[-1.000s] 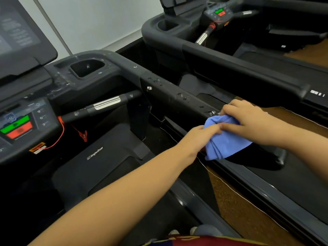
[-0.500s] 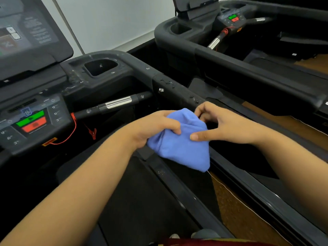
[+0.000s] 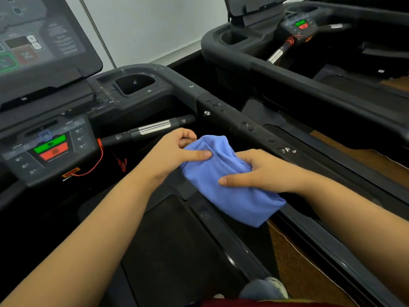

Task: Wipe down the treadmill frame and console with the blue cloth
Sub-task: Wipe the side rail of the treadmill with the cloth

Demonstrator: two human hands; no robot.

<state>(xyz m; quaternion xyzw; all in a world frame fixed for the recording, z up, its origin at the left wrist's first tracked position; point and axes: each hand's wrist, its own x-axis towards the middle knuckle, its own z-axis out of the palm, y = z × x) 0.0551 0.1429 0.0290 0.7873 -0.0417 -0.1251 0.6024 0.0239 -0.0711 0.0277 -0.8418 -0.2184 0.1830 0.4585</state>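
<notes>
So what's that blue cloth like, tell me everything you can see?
The soft blue cloth looks like fine ribbed microfibre, folded over into a thick bundle. Both hands hold it over the black treadmill's side edge: the left hand pinches its upper end, the right hand grips its middle. Its lower end hangs loose.

Hidden and cropped areas
Far left, console screen (image 3: 42,43) cut by top and left edges, text blurred; blue cloth (image 3: 232,196) partly hidden under left hand (image 3: 172,151) and right hand (image 3: 267,171).
</notes>
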